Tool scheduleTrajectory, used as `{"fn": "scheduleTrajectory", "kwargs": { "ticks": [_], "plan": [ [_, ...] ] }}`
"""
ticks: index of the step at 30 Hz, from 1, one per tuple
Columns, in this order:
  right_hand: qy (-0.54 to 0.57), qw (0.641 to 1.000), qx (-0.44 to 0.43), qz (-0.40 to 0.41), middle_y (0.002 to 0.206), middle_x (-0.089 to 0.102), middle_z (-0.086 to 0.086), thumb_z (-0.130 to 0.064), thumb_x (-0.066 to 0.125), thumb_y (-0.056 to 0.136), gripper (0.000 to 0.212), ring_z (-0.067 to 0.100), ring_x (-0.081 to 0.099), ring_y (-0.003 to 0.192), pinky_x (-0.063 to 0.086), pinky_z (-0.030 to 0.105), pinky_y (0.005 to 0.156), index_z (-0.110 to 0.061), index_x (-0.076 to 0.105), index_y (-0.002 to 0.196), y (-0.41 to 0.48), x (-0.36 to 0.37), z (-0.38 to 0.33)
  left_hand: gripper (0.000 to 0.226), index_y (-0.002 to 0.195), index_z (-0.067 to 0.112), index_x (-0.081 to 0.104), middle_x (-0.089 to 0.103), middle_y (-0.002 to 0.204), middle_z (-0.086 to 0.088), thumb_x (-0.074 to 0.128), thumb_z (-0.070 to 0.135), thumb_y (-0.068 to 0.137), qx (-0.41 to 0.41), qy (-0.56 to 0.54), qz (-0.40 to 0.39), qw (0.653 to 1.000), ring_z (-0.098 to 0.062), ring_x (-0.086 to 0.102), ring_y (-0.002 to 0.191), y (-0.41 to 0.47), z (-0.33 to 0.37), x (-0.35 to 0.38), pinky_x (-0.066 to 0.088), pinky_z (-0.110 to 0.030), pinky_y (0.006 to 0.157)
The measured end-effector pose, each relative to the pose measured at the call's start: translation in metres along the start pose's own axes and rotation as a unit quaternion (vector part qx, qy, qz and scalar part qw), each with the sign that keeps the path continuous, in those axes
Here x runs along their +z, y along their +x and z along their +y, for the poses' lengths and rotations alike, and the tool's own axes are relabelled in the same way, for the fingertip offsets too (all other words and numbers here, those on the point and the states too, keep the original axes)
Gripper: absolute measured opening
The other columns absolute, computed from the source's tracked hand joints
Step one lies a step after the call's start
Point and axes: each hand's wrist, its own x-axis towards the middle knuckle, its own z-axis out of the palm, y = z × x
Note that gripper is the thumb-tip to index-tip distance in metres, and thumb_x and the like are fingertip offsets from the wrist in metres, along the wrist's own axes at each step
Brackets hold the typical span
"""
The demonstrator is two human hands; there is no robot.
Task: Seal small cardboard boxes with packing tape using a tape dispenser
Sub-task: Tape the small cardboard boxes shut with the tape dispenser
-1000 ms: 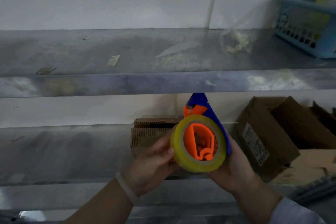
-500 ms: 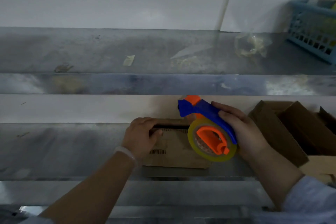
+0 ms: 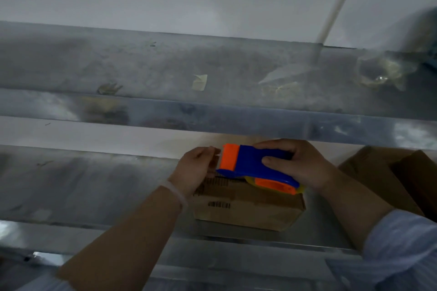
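On the lower steel bench (image 3: 94,186), head view: a small cardboard box (image 3: 248,212) sits flat on the metal, near the front edge, barcode label (image 3: 218,204) facing the viewer.

- Tape dispenser (image 3: 253,164), blue body with orange nose, lies across the box top, nose pointing left. A yellowish tape roll (image 3: 300,188) shows at its right end.
- Right hand (image 3: 300,165) wraps the blue handle, thumb on the near side, fingers curled over the far side. Firm grip.
- Left hand (image 3: 196,170) is at the box's left end, just beside the orange nose, fingers bent. Blurred there; cannot tell whether they pinch tape or press the cardboard. A pale wristband (image 3: 176,194) sits on that wrist.
- Right of the bench: open brown cartons (image 3: 406,172), partly cut off.
- Upper shelf (image 3: 142,66): a tape scrap (image 3: 200,82) stuck to it, crumpled clear film (image 3: 378,73) far right.
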Motion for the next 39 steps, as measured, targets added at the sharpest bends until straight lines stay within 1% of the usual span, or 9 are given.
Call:
{"fn": "scheduleTrajectory", "kwargs": {
  "ticks": [2, 4, 9, 16, 18, 22, 26, 35, 39],
  "plan": [
    [-0.001, 1.0, -0.01, -0.009, 0.105, 0.07, -0.024, -0.035, 0.07, 0.074, 0.027, -0.001, 0.065, 0.097, 0.049, 0.01, 0.076, -0.045, 0.07, 0.1, 0.0, 0.0, 0.002, 0.034, 0.109, 0.012, 0.067, 0.074, 0.096, -0.007, 0.051, 0.04, 0.096, -0.129, -0.154, -0.097, 0.975, -0.02, 0.07, 0.091, -0.002, 0.006, 0.003, 0.056, -0.033, 0.073],
    [-0.001, 1.0, -0.012, -0.015, 0.106, 0.069, -0.025, -0.035, 0.07, 0.074, 0.027, -0.002, 0.064, 0.099, 0.049, 0.01, 0.077, -0.045, 0.07, 0.099, 0.001, 0.0, 0.002, 0.034, 0.108, 0.013, 0.067, 0.073, 0.102, -0.012, 0.055, 0.041, 0.094, -0.175, -0.222, -0.138, 0.949, -0.024, 0.071, 0.094, -0.003, 0.009, 0.003, 0.058, -0.035, 0.071],
    [-0.008, 1.0, -0.012, -0.026, 0.108, 0.066, -0.03, -0.036, 0.07, 0.074, 0.03, -0.008, 0.061, 0.1, 0.047, 0.006, 0.077, -0.041, 0.069, 0.104, 0.002, -0.006, 0.006, 0.019, 0.087, 0.013, 0.067, 0.072, 0.078, -0.007, 0.059, 0.028, 0.093, -0.174, -0.234, -0.136, 0.947, -0.018, 0.072, 0.078, 0.0, 0.004, 0.005, 0.058, -0.031, 0.065],
    [-0.011, 0.999, -0.027, -0.036, 0.117, 0.064, -0.027, -0.037, 0.069, 0.075, 0.033, -0.006, 0.057, 0.111, 0.044, 0.008, 0.089, -0.038, 0.068, 0.108, 0.005, -0.011, 0.007, 0.02, 0.088, 0.014, 0.072, 0.072, 0.087, -0.009, 0.066, 0.031, 0.081, -0.165, -0.256, -0.173, 0.937, -0.02, 0.071, 0.081, 0.002, 0.003, 0.003, 0.058, -0.032, 0.065],
    [-0.015, 0.999, -0.027, -0.041, 0.118, 0.064, -0.027, -0.036, 0.069, 0.076, 0.035, -0.006, 0.057, 0.111, 0.044, 0.009, 0.09, -0.036, 0.067, 0.11, 0.005, -0.012, 0.008, 0.017, 0.094, 0.011, 0.068, 0.072, 0.088, -0.011, 0.063, 0.023, 0.083, -0.166, -0.265, -0.17, 0.935, -0.02, 0.071, 0.08, 0.004, 0.001, 0.004, 0.058, -0.032, 0.065],
    [-0.01, 1.0, -0.004, -0.023, 0.126, 0.063, -0.013, -0.043, 0.073, 0.07, 0.055, 0.004, 0.057, 0.117, 0.045, 0.033, 0.104, -0.028, 0.063, 0.122, 0.006, -0.016, 0.013, 0.016, 0.099, 0.007, 0.064, 0.073, 0.086, -0.012, 0.048, 0.008, 0.096, -0.166, -0.276, -0.15, 0.935, -0.02, 0.072, 0.074, 0.007, -0.003, 0.005, 0.059, -0.031, 0.062],
    [-0.009, 1.0, 0.012, -0.02, 0.129, 0.061, -0.011, -0.047, 0.073, 0.067, 0.065, 0.005, 0.056, 0.118, 0.042, 0.039, 0.108, -0.024, 0.061, 0.126, 0.004, -0.017, 0.012, 0.015, 0.098, 0.008, 0.064, 0.073, 0.089, -0.012, 0.05, 0.009, 0.095, -0.155, -0.265, -0.145, 0.941, -0.021, 0.072, 0.077, 0.007, -0.002, 0.006, 0.058, -0.031, 0.061],
    [-0.033, 0.999, 0.01, -0.033, 0.13, 0.06, -0.01, -0.05, 0.071, 0.065, 0.071, 0.006, 0.054, 0.12, 0.04, 0.037, 0.109, -0.021, 0.059, 0.128, 0.006, -0.016, 0.005, 0.014, 0.098, 0.005, 0.064, 0.071, 0.092, -0.015, 0.051, 0.006, 0.093, -0.204, -0.257, -0.153, 0.932, -0.022, 0.071, 0.077, 0.007, 0.009, 0.007, 0.058, -0.033, 0.063],
    [-0.037, 0.998, -0.019, -0.047, 0.123, 0.062, -0.023, -0.042, 0.07, 0.073, 0.044, -0.005, 0.054, 0.116, 0.04, 0.014, 0.102, -0.036, 0.065, 0.116, 0.006, -0.015, 0.004, 0.013, 0.102, 0.005, 0.062, 0.07, 0.091, -0.014, 0.052, 0.003, 0.093, -0.215, -0.233, -0.159, 0.935, -0.02, 0.071, 0.075, 0.006, 0.011, 0.007, 0.057, -0.032, 0.061]
  ]
}}
